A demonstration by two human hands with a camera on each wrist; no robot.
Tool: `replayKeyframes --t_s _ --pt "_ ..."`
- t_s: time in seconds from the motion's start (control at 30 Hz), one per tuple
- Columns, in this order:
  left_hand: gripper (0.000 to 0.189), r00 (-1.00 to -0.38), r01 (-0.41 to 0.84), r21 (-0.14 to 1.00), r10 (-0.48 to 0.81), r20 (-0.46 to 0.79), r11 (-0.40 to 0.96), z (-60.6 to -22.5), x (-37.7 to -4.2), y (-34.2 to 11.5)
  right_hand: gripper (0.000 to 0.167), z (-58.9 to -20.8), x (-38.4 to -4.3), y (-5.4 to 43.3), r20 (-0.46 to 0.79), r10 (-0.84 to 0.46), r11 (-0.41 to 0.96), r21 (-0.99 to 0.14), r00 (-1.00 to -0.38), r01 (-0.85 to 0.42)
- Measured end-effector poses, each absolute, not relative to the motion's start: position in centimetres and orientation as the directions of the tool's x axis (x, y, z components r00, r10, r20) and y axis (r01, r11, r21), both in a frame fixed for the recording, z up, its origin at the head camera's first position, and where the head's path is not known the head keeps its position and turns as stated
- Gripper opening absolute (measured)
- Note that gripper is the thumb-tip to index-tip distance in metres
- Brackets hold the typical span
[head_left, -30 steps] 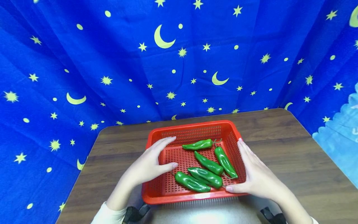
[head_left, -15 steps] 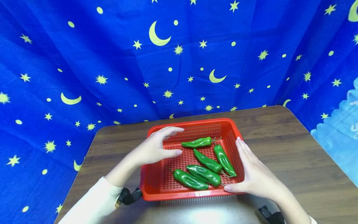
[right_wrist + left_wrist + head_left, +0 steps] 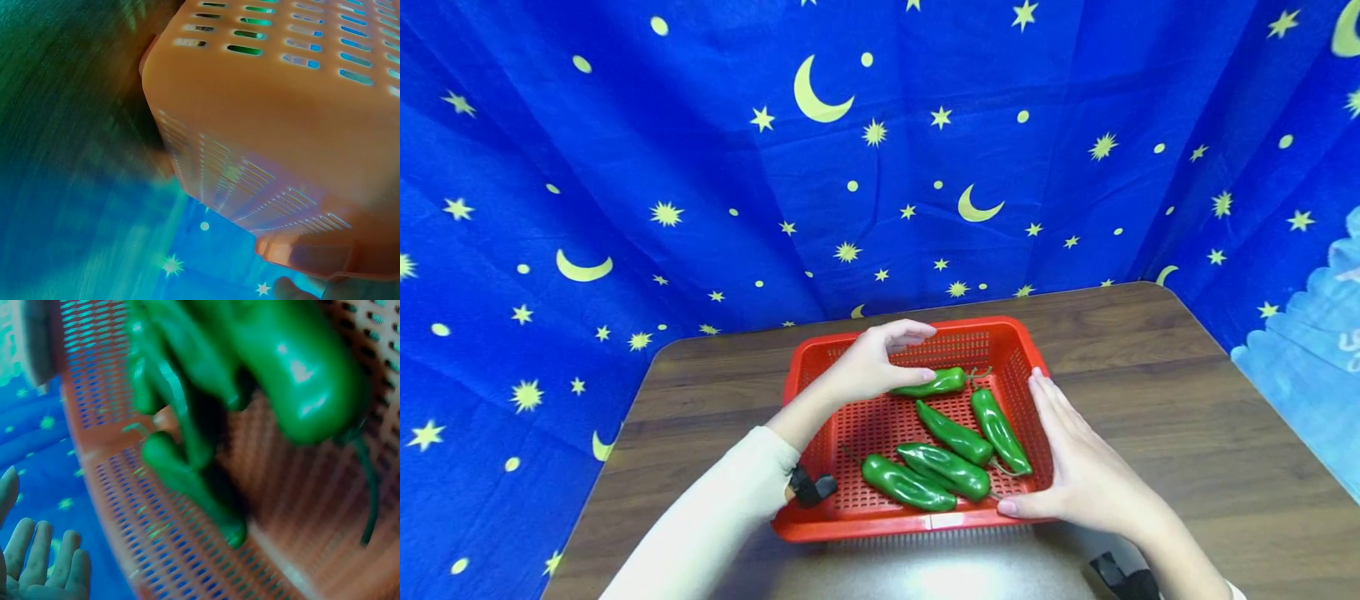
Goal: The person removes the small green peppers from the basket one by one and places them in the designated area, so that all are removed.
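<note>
A red slotted plastic basket (image 3: 820, 527) stands on the table with several green chili peppers lying in it. My left hand (image 3: 880, 367) reaches over the back of the basket, its thumb overlapping the back pepper (image 3: 951, 381) and its fingers apart from the thumb. Fingers of that hand also show at lower left in the left wrist view, beside the basket wall. My right hand (image 3: 1082, 467) rests against the basket's right side, fingers straight along the outer wall and thumb on the front corner of the rim. One pepper (image 3: 1000, 429) lies close inside that wall; others (image 3: 910, 485) lie near the front.
The wooden table (image 3: 1165, 392) spreads out on both sides of the basket. A blue curtain (image 3: 895, 167) with moons and stars hangs behind it and at the sides. A shiny pale surface (image 3: 955, 575) lies in front of the basket.
My left hand has moved from the basket's left side rightward and away from me, to above the back pepper. The right hand keeps its place on the basket. The peppers keep their places.
</note>
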State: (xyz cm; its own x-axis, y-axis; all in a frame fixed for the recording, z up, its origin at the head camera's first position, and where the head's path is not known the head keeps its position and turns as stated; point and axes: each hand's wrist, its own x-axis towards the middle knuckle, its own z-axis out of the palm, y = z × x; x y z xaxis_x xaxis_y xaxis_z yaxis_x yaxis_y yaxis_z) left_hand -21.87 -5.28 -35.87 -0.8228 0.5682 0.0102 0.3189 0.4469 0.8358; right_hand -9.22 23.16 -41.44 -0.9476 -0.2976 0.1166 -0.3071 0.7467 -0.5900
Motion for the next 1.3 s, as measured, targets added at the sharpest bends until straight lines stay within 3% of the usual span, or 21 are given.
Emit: replayKeyframes --t_s 0.47,0.93,1.3 --pt "0.049 -0.803 0.345 0.766 0.593 -0.059 0.543 -41.9 -23.5 -2.8 0.144 -41.4 -9.1 23.2 0.106 -0.295 0.76 -0.576 -0.95 -0.3" --pt "0.047 -0.796 0.403 0.722 0.605 -0.026 0.562 -43.8 -24.4 -1.6 0.144 -41.2 -9.1 23.1 0.106 -0.3 0.763 -0.571 -0.948 -0.305" --pt "0.05 -0.726 0.586 0.5 0.687 -0.026 0.638 -44.1 -24.5 -1.6 0.143 -41.2 -9.1 23.0 0.107 -0.3 0.768 -0.562 -0.948 -0.307"
